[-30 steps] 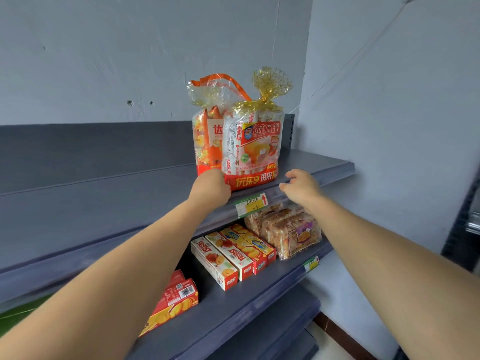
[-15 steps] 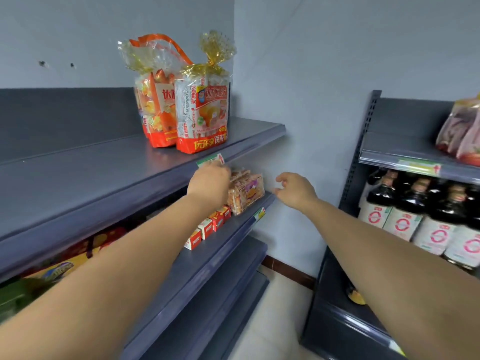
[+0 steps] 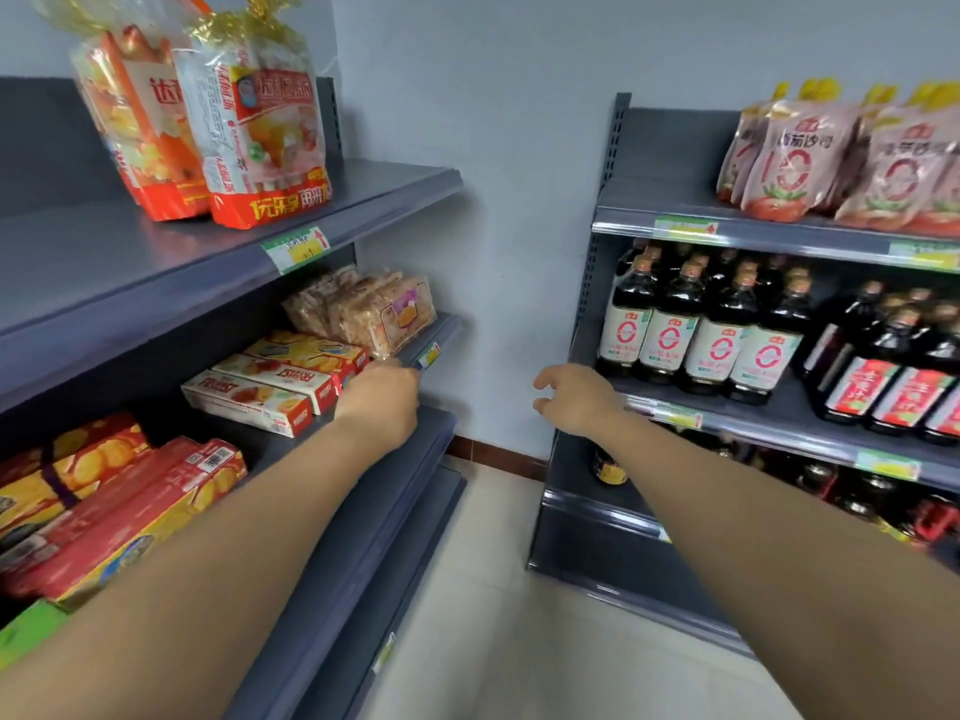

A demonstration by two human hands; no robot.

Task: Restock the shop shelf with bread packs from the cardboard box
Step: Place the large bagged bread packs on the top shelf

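Single head-worn wide-angle view, no second camera to overlap with. Looks forward and down from standing height into a shop corner. Both forearms enter from the bottom edge: left hand (image 3: pixel 382 402) toward 11 o'clock, right hand (image 3: pixel 574 400) toward 1 o'clock. Grey shelf unit (image 3: pixel 363 200) close at 9–11 o'clock, seen at an angle along its front edges; second shelf unit (image 3: pixel 623 210) at 1–3 o'clock. Pale wall (image 3: pixel 519 148) at 12 o'clock, floor (image 3: pixel 483 615) at 6. Strong barrel distortion, edges soft
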